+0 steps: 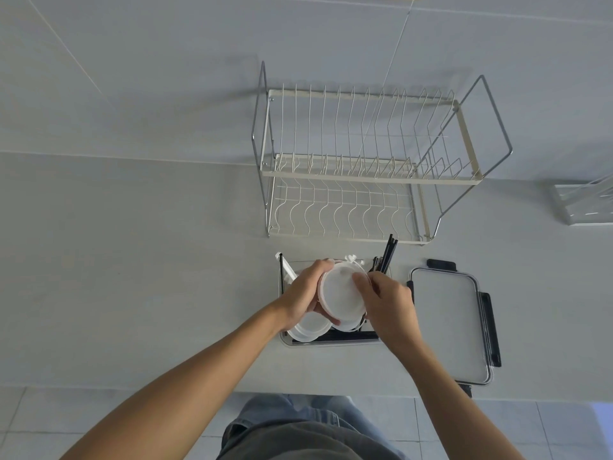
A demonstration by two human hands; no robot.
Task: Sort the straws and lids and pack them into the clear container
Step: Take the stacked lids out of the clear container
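Observation:
A clear container (pixel 331 343) sits on the white counter in front of me. Both hands hold a stack of round white lids (pixel 338 293) tilted over it: my left hand (pixel 303 293) grips the stack's left edge, my right hand (pixel 388 302) its right edge with fingertips on the top lid. More white lids (pixel 310 328) lie inside the container beneath. Black straws (pixel 386 252) stick up out of its far right corner, and a black and a white straw (pixel 283 270) lean along its left side. Black straws (pixel 348 335) also lie across its near bottom.
The container's clear cover with black clips (pixel 451 322) lies flat to the right. A two-tier wire dish rack (pixel 365 161) stands behind the container. A clear box (pixel 583 204) sits at the far right edge. The counter's front edge runs just below the container.

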